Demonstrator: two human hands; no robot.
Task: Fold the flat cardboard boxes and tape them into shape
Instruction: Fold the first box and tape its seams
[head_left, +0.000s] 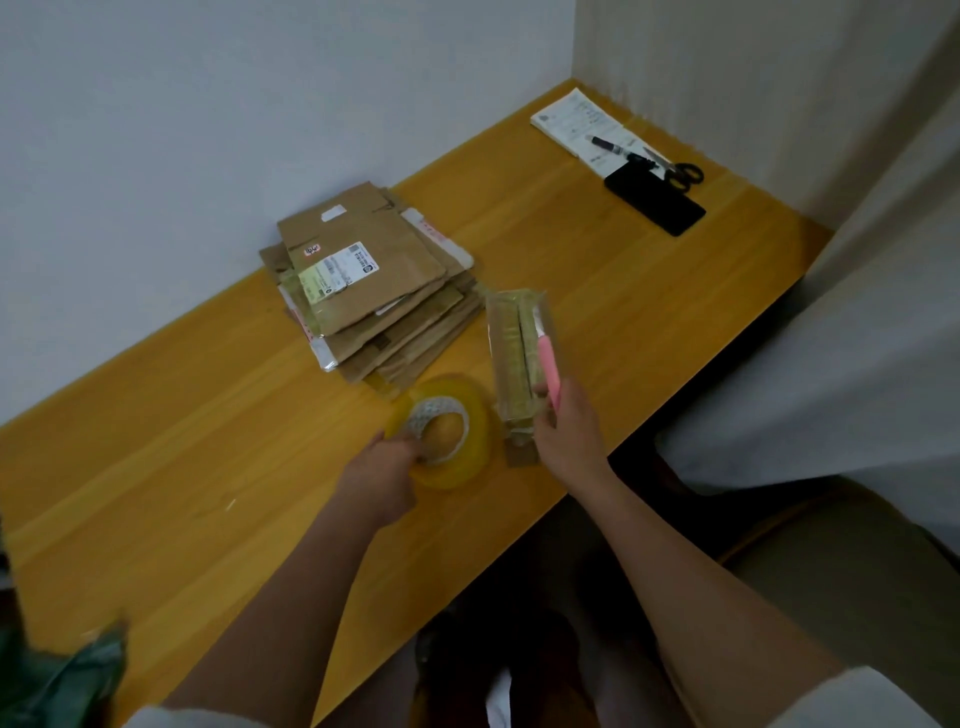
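Taping step in hand. The left hand (387, 475) held the tape roll (447, 431) on the bench (156, 467), fingers curled into its core; the right hand (569, 431) gripped a pink cutter (548, 364) against the folded box (519, 353) — flat boxes (374, 280) stacked beyond the fingers. Next, probably, cutting the tape — a steady blade.

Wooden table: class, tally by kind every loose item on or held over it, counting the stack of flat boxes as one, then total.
Stack of flat brown cardboard boxes: 1
Folded, taped cardboard box: 1
Clear yellowish tape roll: 1
Pink-handled cutter: 1
Black scissors: 1
Black phone: 1
Dark pen: 1
White printed sheets: 1
Total: 8
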